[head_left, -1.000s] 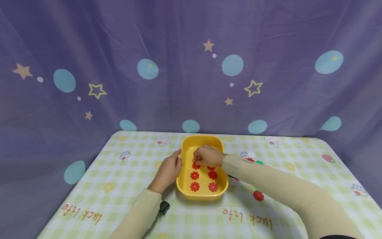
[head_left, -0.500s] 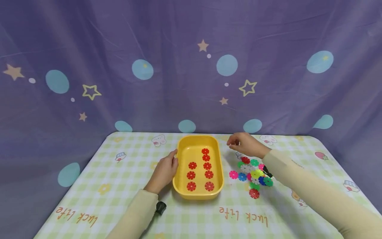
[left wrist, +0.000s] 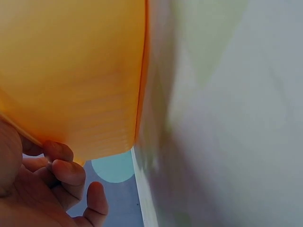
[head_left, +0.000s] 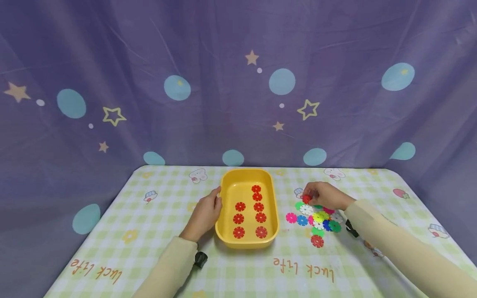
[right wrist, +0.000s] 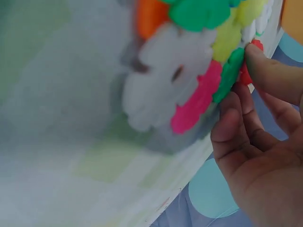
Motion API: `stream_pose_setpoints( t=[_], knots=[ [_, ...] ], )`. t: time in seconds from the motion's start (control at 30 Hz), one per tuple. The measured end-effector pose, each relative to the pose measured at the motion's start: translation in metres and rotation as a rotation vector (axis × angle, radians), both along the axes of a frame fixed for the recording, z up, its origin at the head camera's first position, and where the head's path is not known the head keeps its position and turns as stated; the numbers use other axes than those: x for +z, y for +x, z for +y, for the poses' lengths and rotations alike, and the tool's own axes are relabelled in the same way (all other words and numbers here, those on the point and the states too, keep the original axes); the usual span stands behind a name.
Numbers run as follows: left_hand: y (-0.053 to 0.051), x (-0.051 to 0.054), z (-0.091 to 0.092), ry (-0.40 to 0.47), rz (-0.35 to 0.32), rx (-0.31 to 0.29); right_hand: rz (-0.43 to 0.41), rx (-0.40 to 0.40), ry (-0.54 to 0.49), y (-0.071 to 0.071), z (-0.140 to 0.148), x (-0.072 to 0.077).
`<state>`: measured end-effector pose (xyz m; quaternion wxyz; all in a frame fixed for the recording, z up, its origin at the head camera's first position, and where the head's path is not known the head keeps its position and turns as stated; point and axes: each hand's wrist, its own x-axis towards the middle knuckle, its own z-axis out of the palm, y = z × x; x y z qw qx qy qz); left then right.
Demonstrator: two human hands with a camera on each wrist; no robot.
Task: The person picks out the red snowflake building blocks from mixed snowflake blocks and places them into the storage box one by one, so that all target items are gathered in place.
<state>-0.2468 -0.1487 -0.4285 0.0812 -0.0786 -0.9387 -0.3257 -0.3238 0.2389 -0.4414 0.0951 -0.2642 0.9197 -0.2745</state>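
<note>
My left hand (head_left: 204,213) grips the left rim of a yellow plastic tray (head_left: 275,231); in the left wrist view its fingers (left wrist: 68,172) curl at the tray's edge. Red notched plastic discs lie inside in two columns, the right column (head_left: 261,217) longer than the left column (head_left: 239,218). Over at the pile of coloured discs, my right hand (head_left: 329,195) pinches a red snowflake disc (head_left: 306,199) at the pile's far edge. In the right wrist view that red disc (right wrist: 245,75) is partly hidden by the thumb and fingers.
Loose discs in white (head_left: 306,210), pink (head_left: 291,217), blue (head_left: 302,220), yellow and green (head_left: 334,226) overlap right of the tray. Another red disc (head_left: 317,241) lies at the near side. A checked cloth (head_left: 149,236) covers the table, with a purple curtain (head_left: 223,124) behind.
My right hand has left the tray, swung right, and come down on the pile, taking hold of a red disc. The left hand stays on the tray rim. The view shifted slightly.
</note>
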Motion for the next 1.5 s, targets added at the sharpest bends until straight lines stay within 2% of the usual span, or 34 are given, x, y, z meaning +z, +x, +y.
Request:
stream_pose_setpoints(
  t=[0.13,0.27,0.47,0.63,0.83,1.03,1.23,1.43,1.5],
  knots=[
    [0.000,0.000,-0.001,-0.003,-0.003,0.004,0.022,-0.014,-0.026,0.003,-0.001,0.000],
    [0.000,0.000,-0.003,-0.002,-0.002,0.005,0.086,0.016,-0.072,0.004,-0.004,0.005],
    [0.001,0.000,-0.004,-0.003,-0.015,0.010,0.134,0.058,-0.162,0.006,-0.022,0.026],
    [0.002,-0.001,-0.004,-0.006,-0.014,0.008,0.153,0.133,-0.228,0.012,-0.046,0.045],
    [0.002,-0.001,-0.003,-0.001,-0.015,0.016,0.190,0.230,-0.256,0.017,-0.076,0.055],
    [0.001,-0.001,0.000,-0.002,-0.024,0.021,0.186,0.268,-0.263,0.012,-0.105,0.053],
    [0.000,-0.001,0.003,-0.022,0.003,0.024,0.155,0.289,-0.252,-0.001,-0.131,0.040],
    [0.000,-0.001,0.003,-0.039,0.018,0.026,0.124,0.319,-0.189,-0.011,-0.159,0.031],
    [0.000,-0.001,0.004,-0.042,0.016,0.030,0.143,0.316,-0.151,-0.014,-0.168,0.031]
  ],
)
